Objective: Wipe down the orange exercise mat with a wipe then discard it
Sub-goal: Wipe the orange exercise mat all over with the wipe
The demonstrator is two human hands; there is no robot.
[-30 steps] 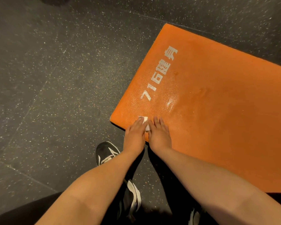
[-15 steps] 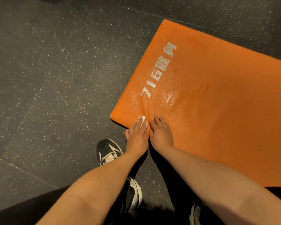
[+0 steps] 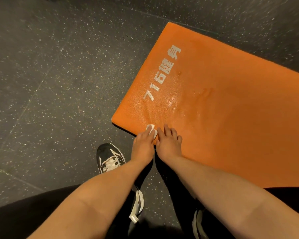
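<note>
An orange exercise mat (image 3: 223, 109) with white printed characters lies on the dark floor, running from its near-left corner toward the right. A small white wipe (image 3: 151, 129) sits near that corner's front edge. My left hand (image 3: 143, 145) presses flat on the wipe with straight fingers; most of the wipe is hidden beneath them. Right beside it, my right hand (image 3: 169, 142) rests flat on the mat, fingers spread, nothing held. A wet sheen shows on the mat just beyond the hands.
Dark speckled rubber floor (image 3: 50, 83) surrounds the mat on the left and at the back. My black-and-white shoe (image 3: 109, 156) stands on the floor just left of the hands. A second shoe (image 3: 198, 223) shows partly at the bottom edge.
Both hands stay together near the mat's near-left corner, the left one on the wipe. They have slid slightly toward the mat's front edge.
</note>
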